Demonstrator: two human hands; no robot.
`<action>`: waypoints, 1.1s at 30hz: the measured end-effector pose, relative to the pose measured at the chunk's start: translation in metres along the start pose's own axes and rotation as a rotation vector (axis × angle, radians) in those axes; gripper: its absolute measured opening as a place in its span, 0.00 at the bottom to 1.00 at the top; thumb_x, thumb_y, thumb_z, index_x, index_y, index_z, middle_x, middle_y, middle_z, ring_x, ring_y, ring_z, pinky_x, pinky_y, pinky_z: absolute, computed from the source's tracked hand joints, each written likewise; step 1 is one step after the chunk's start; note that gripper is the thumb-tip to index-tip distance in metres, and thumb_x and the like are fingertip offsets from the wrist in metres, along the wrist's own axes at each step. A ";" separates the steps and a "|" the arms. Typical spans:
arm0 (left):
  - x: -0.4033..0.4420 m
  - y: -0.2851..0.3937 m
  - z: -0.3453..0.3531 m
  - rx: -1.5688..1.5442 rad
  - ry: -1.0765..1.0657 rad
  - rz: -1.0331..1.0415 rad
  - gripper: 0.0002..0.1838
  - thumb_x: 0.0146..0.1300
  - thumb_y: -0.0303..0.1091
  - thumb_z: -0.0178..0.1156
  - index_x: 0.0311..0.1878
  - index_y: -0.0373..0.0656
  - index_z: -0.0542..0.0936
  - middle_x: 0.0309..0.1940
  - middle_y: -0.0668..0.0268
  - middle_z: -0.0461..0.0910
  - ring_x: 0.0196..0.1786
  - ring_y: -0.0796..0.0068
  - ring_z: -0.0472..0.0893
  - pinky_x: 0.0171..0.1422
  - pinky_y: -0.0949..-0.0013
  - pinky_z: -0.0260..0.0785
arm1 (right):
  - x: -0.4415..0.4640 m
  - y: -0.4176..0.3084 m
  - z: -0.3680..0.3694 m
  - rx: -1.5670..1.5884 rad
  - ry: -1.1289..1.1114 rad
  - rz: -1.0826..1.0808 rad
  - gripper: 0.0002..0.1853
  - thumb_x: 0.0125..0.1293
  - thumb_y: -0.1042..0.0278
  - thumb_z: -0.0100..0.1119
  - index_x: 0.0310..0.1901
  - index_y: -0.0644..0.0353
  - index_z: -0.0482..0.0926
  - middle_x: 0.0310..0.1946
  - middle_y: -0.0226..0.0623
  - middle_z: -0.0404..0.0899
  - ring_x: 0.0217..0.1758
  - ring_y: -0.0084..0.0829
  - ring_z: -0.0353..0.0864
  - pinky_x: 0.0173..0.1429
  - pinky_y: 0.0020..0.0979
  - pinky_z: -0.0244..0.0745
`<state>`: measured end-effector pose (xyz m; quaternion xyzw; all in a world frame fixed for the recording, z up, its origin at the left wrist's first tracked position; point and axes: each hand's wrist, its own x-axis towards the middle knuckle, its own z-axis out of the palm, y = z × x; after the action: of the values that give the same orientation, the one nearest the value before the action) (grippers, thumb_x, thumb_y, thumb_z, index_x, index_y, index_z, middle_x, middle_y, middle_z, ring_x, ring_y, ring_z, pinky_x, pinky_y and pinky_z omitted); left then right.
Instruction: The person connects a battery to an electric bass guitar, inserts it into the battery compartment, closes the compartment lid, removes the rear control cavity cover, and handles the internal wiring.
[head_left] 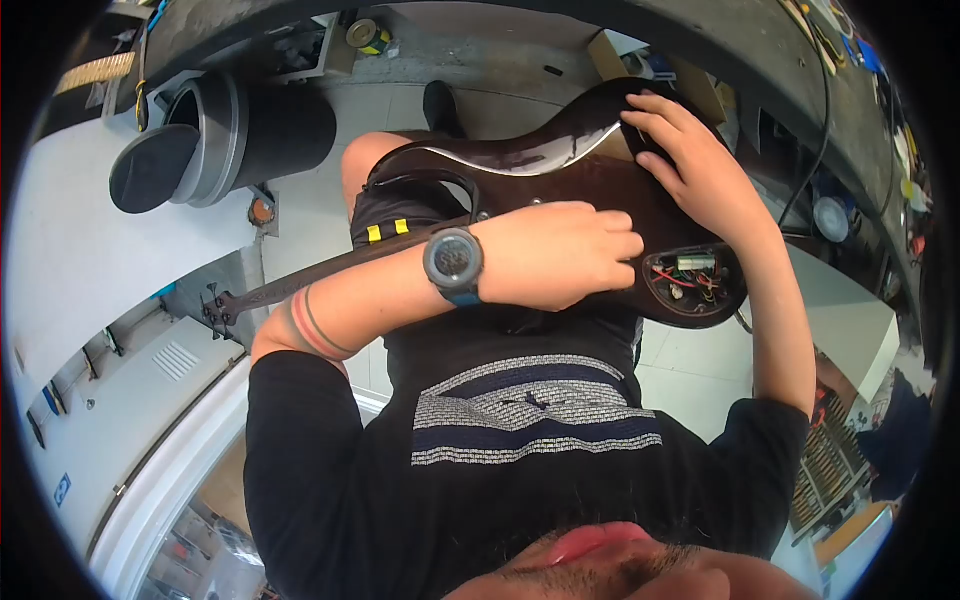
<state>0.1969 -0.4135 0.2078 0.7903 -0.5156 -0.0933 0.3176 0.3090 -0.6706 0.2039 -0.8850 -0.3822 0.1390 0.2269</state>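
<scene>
A dark brown electric guitar or bass (590, 190) lies back side up across the person's lap, its neck running left to the headstock (222, 308). An open cavity (690, 280) in the body shows red and black wires and a pale component. My left hand (560, 255), below a black wristwatch (454, 262), rests over the middle of the body with its fingers curled; anything inside them is hidden. With fingers spread, my right hand (690, 170) lies on the body near its upper right edge.
A black and grey bin (235, 140) stands at the upper left. A dark workbench edge (560, 18) curves across the top and right, with cables and tools. At the lower right is a rack of small parts (830, 465). A tin (367, 37) stands beneath the bench.
</scene>
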 end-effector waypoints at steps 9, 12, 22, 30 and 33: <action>0.002 0.013 -0.021 0.296 -0.233 0.177 0.10 0.70 0.35 0.72 0.39 0.37 0.92 0.41 0.61 0.84 0.41 0.62 0.91 0.45 0.63 0.91 | -0.004 -0.001 -0.007 -0.174 0.056 0.137 0.26 0.84 0.61 0.73 0.79 0.54 0.84 0.84 0.47 0.80 0.86 0.60 0.79 0.91 0.55 0.73; 0.006 0.013 -0.030 0.363 -0.298 0.340 0.09 0.68 0.35 0.72 0.40 0.37 0.92 0.42 0.61 0.83 0.41 0.62 0.91 0.43 0.64 0.91 | -0.011 0.000 -0.010 -0.051 0.051 0.248 0.25 0.86 0.59 0.72 0.78 0.55 0.85 0.82 0.48 0.81 0.86 0.57 0.79 0.91 0.53 0.73; -0.073 -0.088 -0.018 0.117 0.492 -0.719 0.26 0.84 0.45 0.74 0.73 0.36 0.87 0.67 0.50 0.92 0.70 0.46 0.90 0.77 0.50 0.81 | -0.186 -0.041 -0.061 0.806 -0.842 0.389 0.16 0.90 0.59 0.64 0.58 0.64 0.92 0.49 0.45 0.96 0.52 0.39 0.96 0.57 0.43 0.90; -0.078 -0.086 -0.006 -0.370 0.277 -1.170 0.35 1.00 0.57 0.49 0.63 0.28 0.86 0.52 0.53 0.93 0.58 0.63 0.88 0.71 0.60 0.78 | -0.170 0.258 0.349 0.387 -0.157 0.388 0.15 0.86 0.69 0.55 0.55 0.67 0.91 0.58 0.63 0.93 0.59 0.62 0.95 0.66 0.56 0.89; -0.084 -0.095 -0.010 -0.346 0.292 -1.251 0.36 1.01 0.57 0.47 0.59 0.26 0.86 0.49 0.54 0.92 0.55 0.65 0.87 0.68 0.60 0.78 | -0.108 0.260 0.349 0.469 -0.051 0.593 0.16 0.84 0.65 0.59 0.58 0.66 0.92 0.63 0.63 0.92 0.65 0.63 0.94 0.72 0.55 0.89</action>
<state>0.2356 -0.3112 0.1436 0.8828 0.1108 -0.2334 0.3924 0.2498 -0.8049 -0.2198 -0.8774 -0.0729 0.3045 0.3636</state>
